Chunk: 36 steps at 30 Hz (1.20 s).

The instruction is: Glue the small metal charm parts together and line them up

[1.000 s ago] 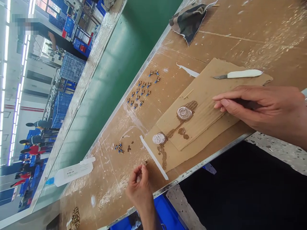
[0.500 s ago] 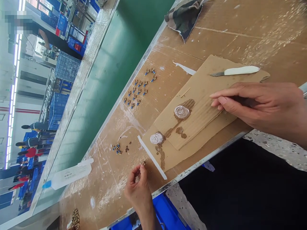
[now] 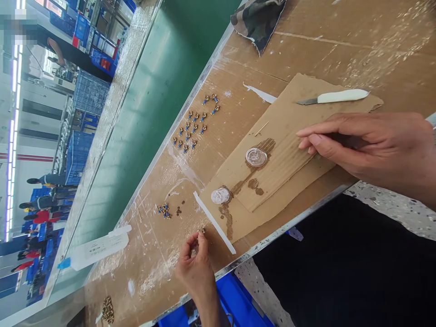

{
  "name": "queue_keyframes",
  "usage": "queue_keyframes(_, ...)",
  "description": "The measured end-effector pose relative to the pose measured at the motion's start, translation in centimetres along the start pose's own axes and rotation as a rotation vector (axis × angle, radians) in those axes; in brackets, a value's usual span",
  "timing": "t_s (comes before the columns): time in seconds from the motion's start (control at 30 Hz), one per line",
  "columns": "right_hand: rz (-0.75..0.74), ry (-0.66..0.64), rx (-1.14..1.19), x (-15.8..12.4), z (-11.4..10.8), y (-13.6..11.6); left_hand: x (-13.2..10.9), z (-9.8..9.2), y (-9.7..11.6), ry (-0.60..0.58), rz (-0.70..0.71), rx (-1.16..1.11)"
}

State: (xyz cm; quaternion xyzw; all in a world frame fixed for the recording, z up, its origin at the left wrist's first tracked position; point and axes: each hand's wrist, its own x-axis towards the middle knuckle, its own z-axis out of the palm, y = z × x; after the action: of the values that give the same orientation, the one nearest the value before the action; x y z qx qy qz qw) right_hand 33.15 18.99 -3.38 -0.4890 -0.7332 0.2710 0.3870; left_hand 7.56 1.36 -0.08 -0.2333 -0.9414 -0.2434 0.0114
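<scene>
One tiny piece is poking from your pinching left hand, maybe for easy reaching; I can't tell if your right hand is holding anything.

Left fingers hold a piece too small to identify.

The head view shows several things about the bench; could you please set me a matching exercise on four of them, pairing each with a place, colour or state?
Column one
1. Knife
2. Bottle
3. Left hand
4. Cloth

Column two
A. Camouflage-patterned
B. Has a tiny piece at its fingertips
C. Lies on the cardboard
D. Pale, with a blue tip

Right pairs: 1-C, 2-D, 3-B, 4-A
</scene>
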Motion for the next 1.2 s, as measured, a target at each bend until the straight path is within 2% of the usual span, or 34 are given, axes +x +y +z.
queue_keyframes(0.13,0.004,0.004,-0.014,0.0,-0.1,-0.4,0.2,0.0,-0.4,-0.098,-0.105,-0.006)
queue_keyframes(0.3,-0.008,0.013,-0.023,0.1,-0.1,-0.4,0.7,-0.1,-0.7,-0.134,-0.078,0.040)
queue_keyframes(0.57,-0.042,0.020,-0.029,0.1,0.0,0.2,1.1,-0.4,1.0,-0.171,-0.049,0.206)
queue_keyframes(0.83,-0.228,0.165,-0.009,0.4,0.5,1.1,2.0,-0.5,1.4,-0.217,-0.006,0.267)
queue_keyframes(0.93,-0.231,0.196,0.052,0.1,0.3,1.1,1.8,-0.8,1.0,-0.202,-0.021,0.164)
queue_keyframes(1.07,-0.196,0.208,0.110,-0.5,-0.5,0.8,-0.1,-1.5,0.4,-0.087,-0.060,-0.172)
queue_keyframes(1.13,-0.267,0.234,0.099,-0.9,-0.6,0.4,-1.6,-1.8,0.4,-0.032,-0.101,-0.360)
queue_keyframes(1.2,-0.406,0.241,0.131,-1.4,-0.3,-0.5,-3.1,-1.8,0.6,-0.001,-0.124,-0.547)
